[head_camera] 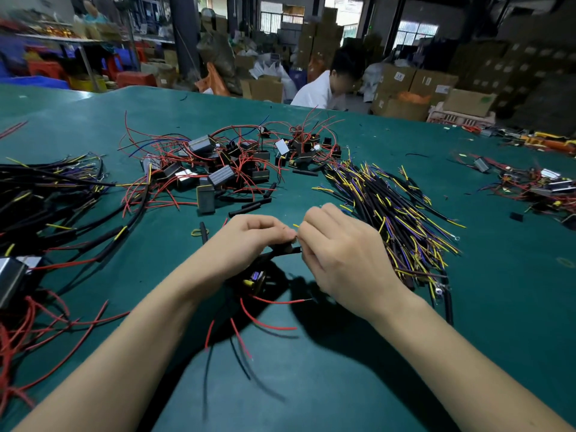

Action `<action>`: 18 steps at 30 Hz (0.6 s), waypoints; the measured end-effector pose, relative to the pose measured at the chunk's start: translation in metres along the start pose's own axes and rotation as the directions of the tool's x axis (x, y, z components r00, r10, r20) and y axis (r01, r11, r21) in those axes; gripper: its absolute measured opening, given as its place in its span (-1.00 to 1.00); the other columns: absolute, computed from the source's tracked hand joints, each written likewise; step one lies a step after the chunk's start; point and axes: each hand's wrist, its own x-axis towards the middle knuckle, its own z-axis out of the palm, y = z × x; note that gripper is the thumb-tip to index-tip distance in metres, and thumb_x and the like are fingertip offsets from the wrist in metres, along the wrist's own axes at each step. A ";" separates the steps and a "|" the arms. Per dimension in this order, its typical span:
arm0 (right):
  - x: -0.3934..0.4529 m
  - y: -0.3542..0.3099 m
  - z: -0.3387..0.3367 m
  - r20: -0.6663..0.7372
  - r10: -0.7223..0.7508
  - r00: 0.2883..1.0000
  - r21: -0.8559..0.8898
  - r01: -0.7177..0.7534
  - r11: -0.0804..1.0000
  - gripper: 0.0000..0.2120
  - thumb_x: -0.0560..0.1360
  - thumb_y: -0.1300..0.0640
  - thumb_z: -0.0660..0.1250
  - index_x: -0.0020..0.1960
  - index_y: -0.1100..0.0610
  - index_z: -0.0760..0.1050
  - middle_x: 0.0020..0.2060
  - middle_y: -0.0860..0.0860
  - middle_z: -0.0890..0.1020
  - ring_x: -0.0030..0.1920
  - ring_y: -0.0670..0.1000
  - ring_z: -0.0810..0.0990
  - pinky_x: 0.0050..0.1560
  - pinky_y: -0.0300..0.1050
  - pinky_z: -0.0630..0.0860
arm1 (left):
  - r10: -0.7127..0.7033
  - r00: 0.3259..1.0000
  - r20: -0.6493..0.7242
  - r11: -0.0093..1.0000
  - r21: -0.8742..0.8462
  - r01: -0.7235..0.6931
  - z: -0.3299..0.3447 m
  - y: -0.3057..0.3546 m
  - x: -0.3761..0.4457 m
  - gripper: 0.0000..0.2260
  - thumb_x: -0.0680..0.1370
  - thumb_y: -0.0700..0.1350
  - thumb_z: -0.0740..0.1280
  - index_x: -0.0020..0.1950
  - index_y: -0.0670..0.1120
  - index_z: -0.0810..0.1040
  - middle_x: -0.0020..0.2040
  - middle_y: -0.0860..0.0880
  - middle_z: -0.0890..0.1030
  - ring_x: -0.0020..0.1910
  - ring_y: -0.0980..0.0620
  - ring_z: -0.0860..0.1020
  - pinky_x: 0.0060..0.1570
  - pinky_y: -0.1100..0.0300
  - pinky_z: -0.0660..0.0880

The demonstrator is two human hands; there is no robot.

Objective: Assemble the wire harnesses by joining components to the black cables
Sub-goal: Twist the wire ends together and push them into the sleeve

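My left hand point(249, 241) and my right hand point(339, 254) meet above the green table point(343, 385), fingertips touching. Between them runs a black cable point(282, 251), which my left hand grips. My right hand pinches thin wire ends at the cable's tip; a yellow wire tip point(295, 226) pokes out above. Under my left wrist hangs a small black component point(256, 280) with red leads point(271, 325) trailing toward me. A pile of black cables with yellow and purple wires point(402, 219) lies right of my hands. A heap of black box components with red wires point(224, 163) sits behind.
Joined harnesses with thick black cables point(46, 207) spread along the left edge, red wires point(37, 332) below them. Loose black sleeve pieces point(249, 207) lie ahead of my hands. More components point(536, 185) lie at the far right. A person in white point(321, 88) sits beyond the table.
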 end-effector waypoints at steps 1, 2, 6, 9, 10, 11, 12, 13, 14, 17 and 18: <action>-0.001 -0.001 0.001 0.001 0.028 1.000 0.019 -0.028 0.999 -0.86 0.44 0.32 0.36 -0.27 0.20 0.45 -0.31 0.11 0.50 -0.32 0.15 0.47 -0.40 0.02 0.40 | -0.024 1.000 0.002 1.000 -0.003 0.024 -0.001 0.000 0.000 -0.87 0.51 -0.14 0.36 -0.22 -0.12 0.62 -0.25 0.02 0.61 -0.23 0.18 0.51 -0.09 0.38 0.39; -0.001 -0.002 0.002 0.027 0.092 0.995 0.076 -0.094 0.993 -0.88 0.46 0.30 0.35 -0.25 0.21 0.46 -0.29 0.11 0.50 -0.33 0.16 0.48 -0.40 0.01 0.41 | -0.035 0.999 -0.012 0.999 0.013 0.035 -0.001 0.000 0.000 -0.85 0.51 -0.11 0.37 -0.23 -0.12 0.62 -0.26 0.02 0.61 -0.25 0.17 0.50 -0.13 0.38 0.39; -0.009 0.006 0.008 0.233 0.307 0.923 0.341 -0.373 0.863 -0.91 0.52 0.17 0.31 -0.15 0.16 0.50 -0.20 0.01 0.50 -0.26 0.10 0.50 -0.25 0.04 0.45 | 0.286 0.950 -0.124 0.873 0.442 -0.206 0.012 -0.006 -0.003 -0.89 0.53 -0.07 0.37 -0.12 -0.08 0.62 -0.26 0.04 0.65 -0.27 0.14 0.56 -0.09 0.27 0.41; -0.009 0.012 0.009 0.265 0.375 0.888 0.466 -0.459 0.756 -0.90 0.49 0.21 0.35 -0.20 0.13 0.55 -0.31 -0.09 0.52 -0.32 -0.11 0.45 -0.26 -0.18 0.38 | 0.497 0.867 -0.032 0.644 0.684 -0.344 0.016 -0.006 -0.007 -0.86 0.52 0.01 0.32 -0.06 -0.02 0.59 -0.25 0.13 0.60 -0.16 0.10 0.55 0.07 0.14 0.30; -0.008 0.013 0.008 0.282 0.410 0.867 0.509 -0.498 0.702 -0.88 0.48 0.23 0.36 -0.23 0.12 0.56 -0.38 -0.14 0.51 -0.39 -0.14 0.45 -0.32 -0.32 0.32 | 0.504 0.864 -0.016 0.628 0.693 -0.354 0.014 -0.004 -0.008 -0.83 0.49 0.04 0.30 -0.06 -0.01 0.60 -0.25 0.13 0.59 -0.16 0.09 0.53 0.08 0.12 0.29; -0.008 0.014 0.008 0.324 0.445 0.835 0.557 -0.549 0.624 -0.85 0.48 0.25 0.36 -0.25 0.11 0.56 -0.48 -0.18 0.50 -0.47 -0.17 0.43 -0.40 -0.40 0.27 | 0.503 0.864 -0.004 0.616 0.702 -0.356 0.013 -0.004 -0.009 -0.82 0.47 0.04 0.30 -0.05 -0.01 0.61 -0.24 0.13 0.59 -0.16 0.07 0.53 0.08 0.10 0.28; -0.007 0.015 0.008 0.380 0.468 0.798 0.601 -0.597 0.531 -0.83 0.49 0.26 0.36 -0.27 0.10 0.56 -0.56 -0.20 0.47 -0.54 -0.17 0.39 -0.47 -0.43 0.23 | 0.504 0.863 0.011 0.597 0.718 -0.358 0.012 -0.003 -0.010 -0.82 0.46 0.03 0.30 -0.06 0.00 0.62 -0.23 0.12 0.60 -0.16 0.06 0.53 0.08 0.09 0.29; -0.007 0.016 0.009 0.433 0.479 0.763 0.626 -0.638 0.449 -0.82 0.49 0.25 0.35 -0.28 0.11 0.56 -0.61 -0.19 0.44 -0.59 -0.16 0.34 -0.51 -0.43 0.18 | 0.512 0.859 0.027 0.566 0.741 -0.361 0.012 -0.002 -0.010 -0.83 0.45 0.02 0.30 -0.06 0.00 0.63 -0.22 0.11 0.61 -0.16 0.05 0.53 0.07 0.07 0.29; -0.008 0.017 0.010 0.474 0.483 0.736 0.635 -0.666 0.391 -0.82 0.49 0.23 0.34 -0.28 0.11 0.57 -0.63 -0.17 0.43 -0.59 -0.15 0.29 -0.52 -0.38 0.17 | 0.523 0.851 0.039 0.531 0.767 -0.361 0.013 -0.002 -0.010 -0.84 0.46 0.00 0.30 -0.08 -0.01 0.63 -0.22 0.10 0.61 -0.16 0.03 0.54 0.06 0.07 0.29; -0.007 0.018 0.007 0.452 0.472 0.757 0.631 -0.646 0.430 -0.84 0.50 0.21 0.35 -0.26 0.11 0.56 -0.59 -0.15 0.43 -0.56 -0.13 0.28 -0.48 -0.34 0.18 | 0.541 0.841 0.028 0.491 0.801 -0.343 0.013 -0.005 -0.008 -0.85 0.49 -0.02 0.29 -0.10 -0.01 0.63 -0.22 0.09 0.61 -0.13 0.00 0.53 0.02 0.08 0.27; -0.007 0.018 0.006 0.401 0.451 0.797 0.607 -0.600 0.521 -0.85 0.50 0.21 0.36 -0.24 0.10 0.56 -0.52 -0.17 0.48 -0.52 -0.13 0.34 -0.44 -0.32 0.24 | 0.547 0.837 0.013 0.500 0.796 -0.340 0.013 -0.006 -0.007 -0.87 0.50 -0.02 0.30 -0.10 -0.01 0.62 -0.21 0.09 0.60 -0.12 0.01 0.52 0.01 0.09 0.27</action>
